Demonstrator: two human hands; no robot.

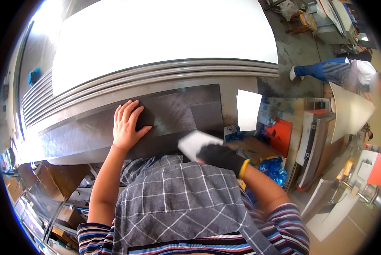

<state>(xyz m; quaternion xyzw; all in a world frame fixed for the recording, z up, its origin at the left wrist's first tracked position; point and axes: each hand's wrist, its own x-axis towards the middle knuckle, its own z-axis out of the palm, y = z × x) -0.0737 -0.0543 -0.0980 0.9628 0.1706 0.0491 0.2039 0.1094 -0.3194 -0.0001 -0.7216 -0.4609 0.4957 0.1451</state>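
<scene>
My left hand (128,127) is bare and rests flat, fingers and thumb spread, on a long dark, smooth panel (173,108) in front of me. A black glove covers my right hand (222,158), and a yellow band circles that wrist. Blurred by motion, the right hand grips a small white sheet (193,143) by its near right side, over the panel's near edge. A smaller dark rectangle (205,116) shows at the panel's right end. Just right of the panel lie white rectangular sheets (248,111), overlapping one another.
Beyond the panel, several metal bars (165,71) run left to right, with a large white sheet (169,32) behind them. Blue crumpled plastic (273,171) and an orange-red sheet (279,136) lie at right. Another person (333,70) stands farther right, beside a pale board (348,112).
</scene>
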